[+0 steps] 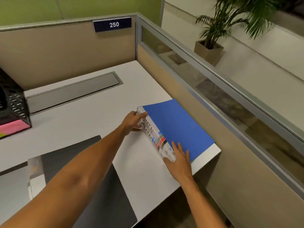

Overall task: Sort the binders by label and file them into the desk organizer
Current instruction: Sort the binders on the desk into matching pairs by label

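Observation:
Two stacked binders [176, 129] lie flat at the right end of the white desk [92, 122]. The top one has a blue cover, and both white spines read "ADMIN". A green edge shows under the stack at its far side. My left hand [133, 122] grips the far end of the spines, fingers curled over the top. My right hand [178, 155] clasps the near end, thumb on the spine and fingers spread on the blue cover. The black mesh desk organizer [11, 102] stands at the far left, partly cut off.
Pink and yellow folders [11, 129] lie at the organizer's base. A dark laptop or pad [92, 178] rests on the near desk. A grey cable-tray lid [72, 91] runs along the back. Cubicle partitions [213, 89] close the back and right; the desk edge is just right of the binders.

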Motion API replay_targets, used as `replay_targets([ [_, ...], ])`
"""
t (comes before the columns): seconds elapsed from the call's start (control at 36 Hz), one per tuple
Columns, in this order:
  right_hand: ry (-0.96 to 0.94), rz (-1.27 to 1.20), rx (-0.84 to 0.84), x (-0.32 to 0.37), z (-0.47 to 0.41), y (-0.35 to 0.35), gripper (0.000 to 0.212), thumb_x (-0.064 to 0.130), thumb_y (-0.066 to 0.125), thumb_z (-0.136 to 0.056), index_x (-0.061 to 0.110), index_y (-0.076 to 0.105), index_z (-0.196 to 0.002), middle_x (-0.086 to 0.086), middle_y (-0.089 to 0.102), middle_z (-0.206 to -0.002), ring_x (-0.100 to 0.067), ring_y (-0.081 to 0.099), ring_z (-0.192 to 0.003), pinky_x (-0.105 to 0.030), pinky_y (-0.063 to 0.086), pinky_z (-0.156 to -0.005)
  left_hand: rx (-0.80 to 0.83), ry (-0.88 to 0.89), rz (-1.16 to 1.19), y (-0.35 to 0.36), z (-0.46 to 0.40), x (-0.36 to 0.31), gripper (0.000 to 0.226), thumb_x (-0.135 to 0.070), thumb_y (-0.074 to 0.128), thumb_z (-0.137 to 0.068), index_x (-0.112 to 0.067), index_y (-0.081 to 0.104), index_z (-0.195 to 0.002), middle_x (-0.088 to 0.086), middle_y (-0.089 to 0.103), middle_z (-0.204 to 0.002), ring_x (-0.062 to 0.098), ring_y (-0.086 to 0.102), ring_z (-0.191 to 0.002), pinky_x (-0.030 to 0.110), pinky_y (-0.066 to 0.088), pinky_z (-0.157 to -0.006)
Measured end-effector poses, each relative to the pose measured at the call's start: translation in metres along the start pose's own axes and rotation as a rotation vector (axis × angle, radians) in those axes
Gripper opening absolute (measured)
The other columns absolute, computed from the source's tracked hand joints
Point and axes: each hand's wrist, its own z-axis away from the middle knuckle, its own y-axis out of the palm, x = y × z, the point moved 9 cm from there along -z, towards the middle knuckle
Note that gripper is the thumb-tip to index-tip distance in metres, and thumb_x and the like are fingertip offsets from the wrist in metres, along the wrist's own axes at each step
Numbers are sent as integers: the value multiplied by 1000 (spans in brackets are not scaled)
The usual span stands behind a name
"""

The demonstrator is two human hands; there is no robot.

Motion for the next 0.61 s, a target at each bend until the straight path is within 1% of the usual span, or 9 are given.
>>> replay_targets([
  [0.17,-17,35,67,16,20,31,82,42,62,-96,39,9,-159,11,2,-168,-31,-12,-154,-53,13,-122,-47,-19,-15,-33,16,16,62,-53,68,-88,-19,45,-134,6,61,-118,27,67,-96,35,61,-56],
  [0.22,-41,57,91,23,30,43,83,44,61,-97,39,7,-159,12,0,-168,-31,-13,-154,-52,12,-122,-65,-25,-14,-48,23,23,60,-53,67,-89,-19,46,-134,7,60,-121,30,66,-102,35,61,-58],
  [0.31,-87,84,135,33,45,60,84,45,59,-97,39,3,-159,12,-3,-168,-31,-15,-154,-50,9,-123,-92,-38,-1,-70,34,36,58,-51,68,-88,-19,48,-132,8,61,-125,31,66,-104,37,62,-61],
  [0.39,-112,98,161,39,61,75,85,45,58,-98,39,1,-159,13,-7,-168,-31,-17,-153,-50,10,-122,-116,-53,-4,-88,44,48,60,-51,69,-88,-19,49,-133,6,60,-126,31,67,-104,42,63,-72],
  [0.47,-133,128,168,46,75,84,85,47,57,-98,38,0,-159,11,-8,-168,-32,-18,-153,-52,11,-124,-134,-75,5,-102,55,60,59,-49,70,-88,-18,48,-134,6,57,-129,32,65,-108,50,61,-85],
  [0.53,-136,141,174,50,83,89,85,48,56,-98,38,-1,-160,10,-9,-168,-32,-20,-152,-52,10,-125,-146,-94,8,-110,61,67,59,-48,70,-89,-17,48,-135,6,56,-131,33,64,-111,52,59,-88],
  [0.61,-143,132,201,53,96,97,85,47,57,-98,38,-2,-159,11,-11,-168,-32,-22,-152,-52,9,-125,-172,-111,21,-119,73,77,55,-46,69,-89,-17,51,-132,8,60,-129,31,64,-111,52,60,-88],
])
